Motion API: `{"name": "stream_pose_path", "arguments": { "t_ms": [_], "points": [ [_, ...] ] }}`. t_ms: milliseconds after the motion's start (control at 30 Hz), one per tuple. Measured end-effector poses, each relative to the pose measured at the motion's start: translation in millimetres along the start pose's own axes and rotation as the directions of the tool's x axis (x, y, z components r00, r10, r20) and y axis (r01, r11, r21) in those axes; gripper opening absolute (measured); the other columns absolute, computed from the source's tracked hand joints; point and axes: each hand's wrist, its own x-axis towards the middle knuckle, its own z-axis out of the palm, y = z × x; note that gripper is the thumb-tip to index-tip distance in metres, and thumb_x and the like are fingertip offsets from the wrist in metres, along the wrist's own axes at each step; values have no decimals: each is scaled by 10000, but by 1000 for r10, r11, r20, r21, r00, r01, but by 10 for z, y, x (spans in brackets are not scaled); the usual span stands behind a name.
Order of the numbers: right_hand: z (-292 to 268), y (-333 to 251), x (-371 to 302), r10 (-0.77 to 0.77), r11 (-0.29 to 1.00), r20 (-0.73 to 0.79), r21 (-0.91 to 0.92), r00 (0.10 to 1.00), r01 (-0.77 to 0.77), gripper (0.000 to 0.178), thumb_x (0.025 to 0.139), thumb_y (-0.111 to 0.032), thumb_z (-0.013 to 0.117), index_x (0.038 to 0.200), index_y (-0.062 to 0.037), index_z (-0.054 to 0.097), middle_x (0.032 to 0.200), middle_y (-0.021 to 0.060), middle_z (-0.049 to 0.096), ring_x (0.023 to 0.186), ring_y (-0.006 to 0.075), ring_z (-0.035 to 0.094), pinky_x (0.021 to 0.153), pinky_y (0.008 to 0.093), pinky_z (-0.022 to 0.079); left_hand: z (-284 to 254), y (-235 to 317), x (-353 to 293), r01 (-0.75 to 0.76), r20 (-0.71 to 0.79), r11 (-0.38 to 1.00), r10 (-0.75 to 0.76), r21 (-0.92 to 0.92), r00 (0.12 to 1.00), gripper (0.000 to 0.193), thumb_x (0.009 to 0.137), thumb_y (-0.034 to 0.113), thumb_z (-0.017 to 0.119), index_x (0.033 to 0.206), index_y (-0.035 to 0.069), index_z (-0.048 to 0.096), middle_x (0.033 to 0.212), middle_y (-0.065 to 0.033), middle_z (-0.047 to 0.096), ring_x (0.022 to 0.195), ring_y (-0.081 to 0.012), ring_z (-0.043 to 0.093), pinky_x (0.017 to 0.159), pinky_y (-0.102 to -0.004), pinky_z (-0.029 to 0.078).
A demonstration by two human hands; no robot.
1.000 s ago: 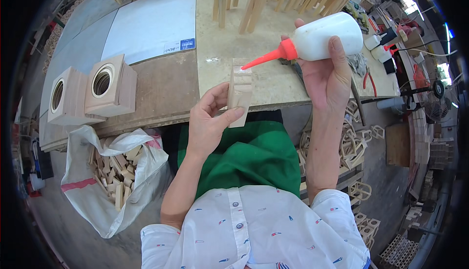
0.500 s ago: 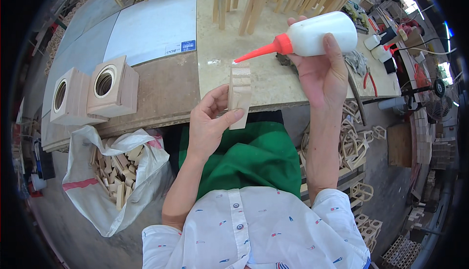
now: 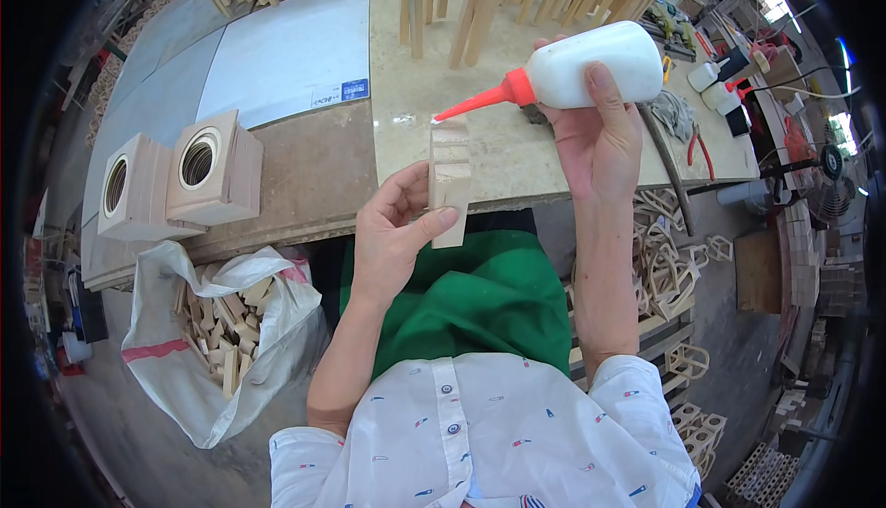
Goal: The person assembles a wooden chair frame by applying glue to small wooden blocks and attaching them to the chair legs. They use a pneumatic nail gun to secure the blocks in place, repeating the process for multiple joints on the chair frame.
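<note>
Spout (image 3: 482, 98) points left, near far end of wood block (image 3: 450, 176)
Right hand (image 3: 600, 143) clasps bottle (image 3: 595, 63); left hand (image 3: 392, 222) pinches wood block's nearer half.

So the left hand (image 3: 401, 227) has a notched wooden piece (image 3: 451, 185) pinched at its edge, and the right hand (image 3: 600, 134) grips a white squeeze bottle (image 3: 604, 65), tipped so the red nozzle (image 3: 480, 102) sits right by the piece's top end; can't tell if it's touching. Two round-holed wooden boxes (image 3: 221, 176) sit on the table (image 3: 314, 162), left side, with a sack (image 3: 166, 379) of offcuts (image 3: 226, 334) below. Red-handled pliers (image 3: 705, 159) lie off right.
</note>
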Motion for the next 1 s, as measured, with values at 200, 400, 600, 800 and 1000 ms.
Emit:
{"name": "stream_pose_path", "arguments": {
  "t_ms": [200,400,600,800,1000],
  "points": [
    [22,17,-12,-1,1000,-28,-16,1000,0,465,920,-160,633,1283,37,420,1194,206,564,1166,342,556,944,497,525,-4,-8,0,11,-7,1000,-11,-2,1000,570,783,1,728,1297,-69,491,1134,-148,646,1035,-173,622,898,-299,497],
    [-14,69,6,-2,1000,-72,-18,997,0,455,916,-155,639,1270,37,427,1189,203,565,1153,349,566,932,501,533,-10,-17,3,0,-8,1000,0,10,1000,568,778,8,733,1290,-66,500,1132,-142,649,1032,-172,624,913,-304,487],
    [-27,89,6,-13,1000,-72,-23,997,12,445,919,-144,633,1271,33,428,1185,200,566,1150,353,569,931,501,533,-20,-11,-3,5,-14,1000,-5,11,1000,566,776,6,734,1288,-65,504,1130,-141,650,1026,-171,627,909,-301,489],
    [-50,120,6,-21,1000,-63,-17,998,20,433,923,-145,628,1268,30,433,1177,195,571,1141,348,577,929,489,538,-34,-30,13,8,-11,1000,-8,-3,1000,559,779,3,729,1287,-64,505,1126,-141,650,1021,-170,627,898,-302,499],
    [-81,126,0,-23,999,-65,-26,998,22,432,923,-149,628,1268,25,435,1179,191,571,1135,347,581,935,491,536,-41,-32,2,21,-16,999,-20,25,1000,590,776,9,708,1317,-70,486,1155,-145,643,1039,-187,625,921,-321,483]
  ]
}}
